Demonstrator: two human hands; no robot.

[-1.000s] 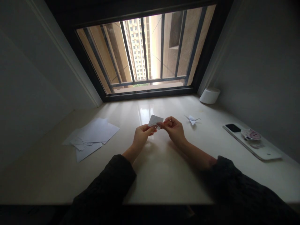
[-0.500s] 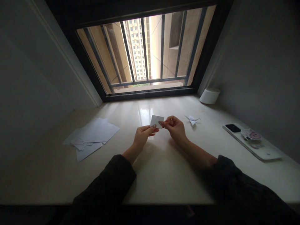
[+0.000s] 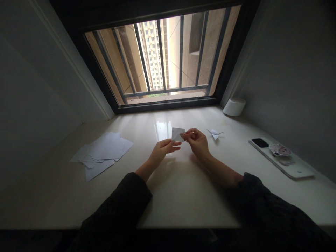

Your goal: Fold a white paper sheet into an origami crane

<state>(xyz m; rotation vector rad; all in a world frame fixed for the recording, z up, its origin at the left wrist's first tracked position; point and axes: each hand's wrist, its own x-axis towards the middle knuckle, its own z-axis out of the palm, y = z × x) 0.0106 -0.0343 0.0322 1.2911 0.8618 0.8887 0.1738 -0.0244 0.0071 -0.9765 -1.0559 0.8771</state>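
A small folded piece of white paper (image 3: 177,133) is held up just above the pale tabletop (image 3: 178,189), between my two hands. My left hand (image 3: 162,151) pinches its lower left edge with thumb and fingers stretched forward. My right hand (image 3: 197,142) is closed in a pinch on the paper's right edge. Both forearms are in dark sleeves and reach in from the near edge.
A loose pile of white sheets (image 3: 103,152) lies at the left. A finished folded paper crane (image 3: 215,133) sits right of my hands. A white phone (image 3: 280,161) with a round sticker lies at the right, and a white round container (image 3: 234,106) stands by the barred window (image 3: 162,56).
The paper has shifted slightly right and up between my fingers. My left fingers have stretched out further along its lower edge. My right hand has hardly moved.
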